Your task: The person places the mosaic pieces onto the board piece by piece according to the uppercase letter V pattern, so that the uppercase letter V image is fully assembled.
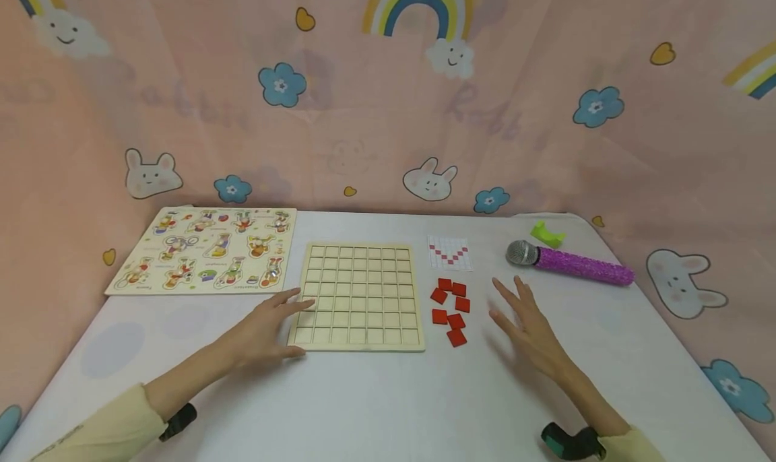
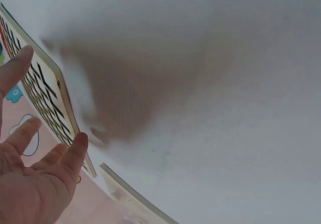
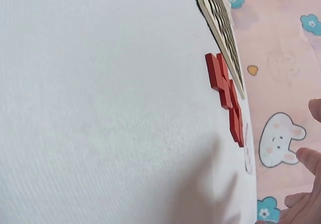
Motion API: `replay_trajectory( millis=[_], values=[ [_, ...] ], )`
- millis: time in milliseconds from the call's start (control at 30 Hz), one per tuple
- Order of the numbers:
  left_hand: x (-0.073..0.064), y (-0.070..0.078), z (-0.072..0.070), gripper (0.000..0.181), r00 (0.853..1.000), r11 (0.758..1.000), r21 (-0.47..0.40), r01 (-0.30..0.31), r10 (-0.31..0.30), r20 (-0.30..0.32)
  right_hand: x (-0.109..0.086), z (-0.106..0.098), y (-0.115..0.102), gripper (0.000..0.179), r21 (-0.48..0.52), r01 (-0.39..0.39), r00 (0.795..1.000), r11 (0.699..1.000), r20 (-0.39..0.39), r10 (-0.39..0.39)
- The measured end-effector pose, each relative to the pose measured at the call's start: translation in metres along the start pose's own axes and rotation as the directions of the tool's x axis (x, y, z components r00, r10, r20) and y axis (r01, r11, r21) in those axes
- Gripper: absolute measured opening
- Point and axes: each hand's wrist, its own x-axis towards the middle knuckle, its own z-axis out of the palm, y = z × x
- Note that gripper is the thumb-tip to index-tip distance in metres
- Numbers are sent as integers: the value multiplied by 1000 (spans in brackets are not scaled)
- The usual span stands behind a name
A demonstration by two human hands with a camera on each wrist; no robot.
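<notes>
A square wooden grid board (image 1: 358, 346) lies on the white table in front of the person. Beside its left edge is the left hand (image 1: 267, 331), fingers spread, with fingertips over the board's rim in the head view. Several red square tiles (image 1: 463, 304) are scattered to the right of the board, and in the right wrist view the red tiles (image 3: 214, 72) look thick and flat. Just right of them hovers the right hand (image 1: 530, 327), its fingers spread and holding nothing. A small card (image 1: 450, 260) printed with a red V of squares lies behind the tiles.
At the back left lies a wooden animal puzzle board (image 1: 206, 273). A purple glittery microphone (image 1: 582, 265) and a small bright green piece (image 1: 547, 234) lie at the back right. A pink patterned cloth (image 1: 345, 132) hangs behind the table (image 1: 364, 408).
</notes>
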Motion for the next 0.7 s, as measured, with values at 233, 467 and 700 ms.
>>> replay_trajectory(
  millis=[233, 467, 700],
  values=[
    [4, 2, 2, 61, 999, 997, -75, 33, -31, 22, 1, 10, -4, 51, 320, 68, 998, 945, -8, -69],
    [7, -1, 3, 61, 996, 971, -223, 81, -74, 43, 4, 26, -1, 48, 501, 154, 987, 852, -44, -153],
    [9, -7, 2, 62, 991, 939, -317, 132, -122, 51, 9, 36, 3, 48, 526, 120, 993, 842, -56, -106]
  ],
)
